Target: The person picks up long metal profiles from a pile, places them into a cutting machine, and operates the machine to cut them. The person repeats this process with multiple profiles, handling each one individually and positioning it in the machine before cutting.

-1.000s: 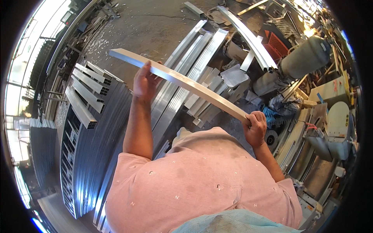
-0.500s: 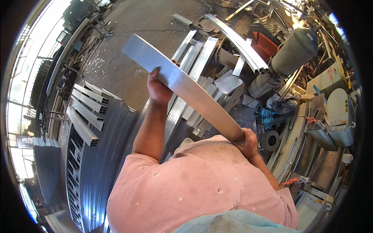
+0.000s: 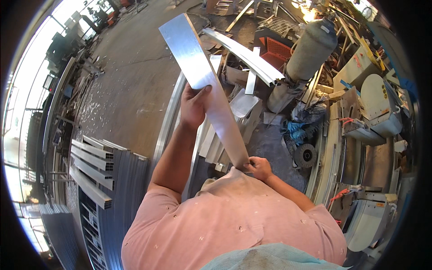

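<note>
A long, flat-faced aluminium bar point(image 3: 216, 105) slants from the upper middle down to the front of my chest. My left hand point(image 3: 194, 103) is closed around its middle, thumb lying on the broad face and the fingers hidden behind. At its near lower end, my right hand point(image 3: 258, 168) grips the corner with thumb and fingers. The bar is raised off the floor, its far end pointing away from me. Behind it, partly covered, lie several light metal lengths point(image 3: 211, 146).
At left stand stacked metal profiles point(image 3: 128, 180) with loose square tubes point(image 3: 92, 173) on top. A grey gas cylinder point(image 3: 312, 49), a red crate point(image 3: 274, 53) and long white profiles point(image 3: 245, 53) lie beyond, to the right. A machine with a pale rounded cover point(image 3: 375, 96) and a black wheel point(image 3: 305, 155) are at right.
The bar has swung to a steeper angle, its near end moving left along with my right hand. My view has turned to the right. Both hands keep their hold.
</note>
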Demonstrator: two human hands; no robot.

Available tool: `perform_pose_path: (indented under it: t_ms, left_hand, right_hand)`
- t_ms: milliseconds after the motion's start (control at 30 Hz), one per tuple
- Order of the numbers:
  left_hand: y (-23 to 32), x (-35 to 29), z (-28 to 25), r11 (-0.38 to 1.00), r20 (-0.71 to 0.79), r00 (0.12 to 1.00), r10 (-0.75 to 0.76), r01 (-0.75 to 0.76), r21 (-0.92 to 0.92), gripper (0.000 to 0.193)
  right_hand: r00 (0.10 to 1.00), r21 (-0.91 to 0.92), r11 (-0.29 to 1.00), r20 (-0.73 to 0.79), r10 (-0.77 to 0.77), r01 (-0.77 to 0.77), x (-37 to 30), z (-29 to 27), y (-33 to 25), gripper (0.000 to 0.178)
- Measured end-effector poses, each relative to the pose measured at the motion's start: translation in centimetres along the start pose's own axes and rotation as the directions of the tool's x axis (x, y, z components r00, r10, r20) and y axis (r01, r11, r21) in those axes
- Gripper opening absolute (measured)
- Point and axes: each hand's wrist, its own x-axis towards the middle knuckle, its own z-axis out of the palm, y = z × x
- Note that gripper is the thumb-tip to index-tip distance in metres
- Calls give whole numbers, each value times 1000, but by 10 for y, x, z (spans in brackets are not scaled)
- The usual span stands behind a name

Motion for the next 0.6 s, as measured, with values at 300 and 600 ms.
perform_pose_path:
  t_ms: [300,600]
  left_hand:
    - [3,15,22,995,117,993,5,-16,98,31]
    - [3,18,28,994,141,990,-7,-8,106,29]
  right_hand:
    - [997,76,997,69,21,-26,23,9,-8,31]
    - [991,138,986,108,75,-89,34,18,1,33]
